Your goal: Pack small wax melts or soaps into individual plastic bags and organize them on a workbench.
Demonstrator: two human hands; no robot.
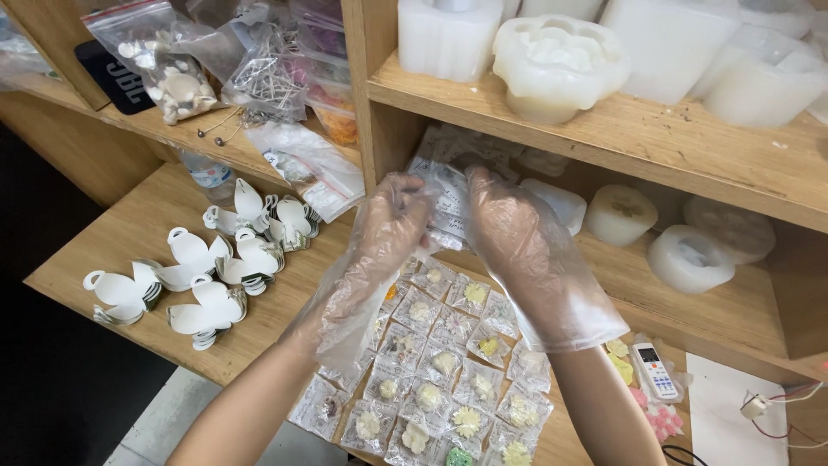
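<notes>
Two hands in loose, crinkled clear plastic gloves meet above the wooden bench, forearms rising from below. The left hand (pixel 390 226) and right hand (pixel 509 235) bend their fingers together, pinching a small clear packet (pixel 447 200) between them; its long axis cannot be told. Below lie rows of glossy square packets (pixel 431 362) holding small flower shapes.

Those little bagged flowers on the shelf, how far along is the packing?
Done: rows of small clear bags with flower pieces lie on the wooden shelf. In hand: the gloved left hand and right hand together hold one clear bag above the rows. Left: loose flowers lie unbagged by the remote; how many more, I cannot tell.
</notes>
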